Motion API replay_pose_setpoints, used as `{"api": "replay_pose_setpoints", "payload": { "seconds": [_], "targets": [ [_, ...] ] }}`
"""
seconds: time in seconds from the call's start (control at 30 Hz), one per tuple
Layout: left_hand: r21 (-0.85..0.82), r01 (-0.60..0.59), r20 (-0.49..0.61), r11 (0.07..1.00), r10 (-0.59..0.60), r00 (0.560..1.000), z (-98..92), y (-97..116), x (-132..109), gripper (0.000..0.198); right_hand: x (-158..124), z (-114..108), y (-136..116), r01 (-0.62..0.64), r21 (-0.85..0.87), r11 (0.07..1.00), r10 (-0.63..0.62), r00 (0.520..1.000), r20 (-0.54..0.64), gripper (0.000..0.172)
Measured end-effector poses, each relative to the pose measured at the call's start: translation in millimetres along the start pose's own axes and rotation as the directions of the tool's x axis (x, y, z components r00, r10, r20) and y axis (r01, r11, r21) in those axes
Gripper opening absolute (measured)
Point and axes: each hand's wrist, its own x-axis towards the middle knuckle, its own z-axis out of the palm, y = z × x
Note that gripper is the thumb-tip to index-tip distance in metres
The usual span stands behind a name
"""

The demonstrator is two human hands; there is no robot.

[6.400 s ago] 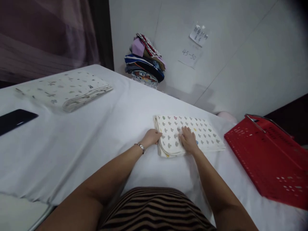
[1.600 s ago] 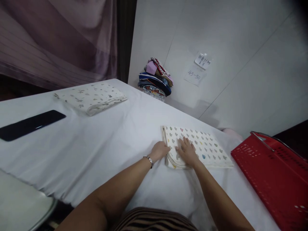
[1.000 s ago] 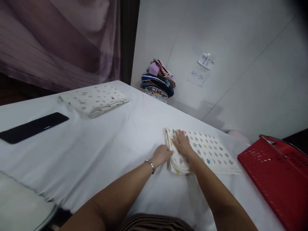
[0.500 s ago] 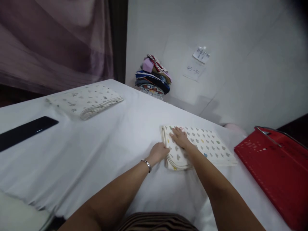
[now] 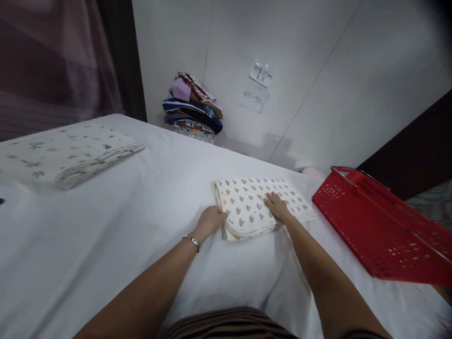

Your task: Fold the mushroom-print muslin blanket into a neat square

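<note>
A folded white cloth (image 5: 247,205) with small grey, yellow and red printed motifs lies flat on the white-covered table (image 5: 141,235). My left hand (image 5: 211,220), with a bracelet at the wrist, pinches the cloth's left folded edge between thumb and fingers. Spread flat on top of the cloth, toward its right half, is my right hand (image 5: 278,206), fingers apart. A second folded cloth (image 5: 77,153), white with dark leaf-like prints, rests at the far left of the table, away from both hands.
A red plastic basket (image 5: 370,230) with metal handles stands at the table's right. Behind the table's far edge rises a stack of folded clothes (image 5: 194,110). Paper notes (image 5: 254,98) are stuck on the pale wall. A purplish curtain (image 5: 52,61) hangs at the left.
My right hand has slid rightward across the cloth, from its left part to its right half. My left hand stays at the left edge. The view has turned right, showing more of the basket.
</note>
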Motion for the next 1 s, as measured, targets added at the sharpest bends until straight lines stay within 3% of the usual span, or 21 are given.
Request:
{"api": "replay_pose_setpoints", "payload": {
  "seconds": [0.5, 0.67, 0.77, 0.83, 0.9, 1.0],
  "targets": [
    [0.015, -0.046, -0.008, 0.999, 0.046, 0.999, 1.0, -1.6, 1.1, 0.016, -12.2, 4.4, 7.2, -0.041, -0.081, 0.996, 0.038, 0.998, -0.041, 0.054],
    [-0.003, -0.028, 0.014, 1.000, 0.028, 1.000, 1.1, -0.9, 0.9, 0.017, -11.2, -2.2, 9.9, -0.110, -0.083, 0.990, 0.107, 0.993, -0.040, 0.057],
    [-0.001, -0.036, 0.019, 0.999, 0.036, 0.999, -0.4, 1.1, -1.2, 0.017, -15.2, -9.8, -0.7, -0.134, -0.039, 0.990, 0.132, 0.990, -0.045, 0.057],
    [-0.003, -0.040, 0.020, 0.999, 0.040, 0.999, -1.5, 2.2, -2.6, 0.018, -24.2, -13.2, -18.6, -0.074, 0.028, 0.997, 0.077, 0.988, -0.134, 0.055],
    [-0.010, -0.038, 0.031, 0.999, 0.038, 0.999, -2.4, 2.8, -3.5, 0.018, -40.2, -12.7, -44.7, 0.072, 0.160, 0.985, -0.032, 0.970, -0.242, 0.050],
    [-0.021, -0.023, 0.051, 1.000, 0.024, 0.998, -3.4, 3.5, -3.5, 0.020, -73.3, -5.5, -89.4, 0.317, 0.359, 0.878, -0.215, 0.931, -0.296, 0.041]
  ]
}}
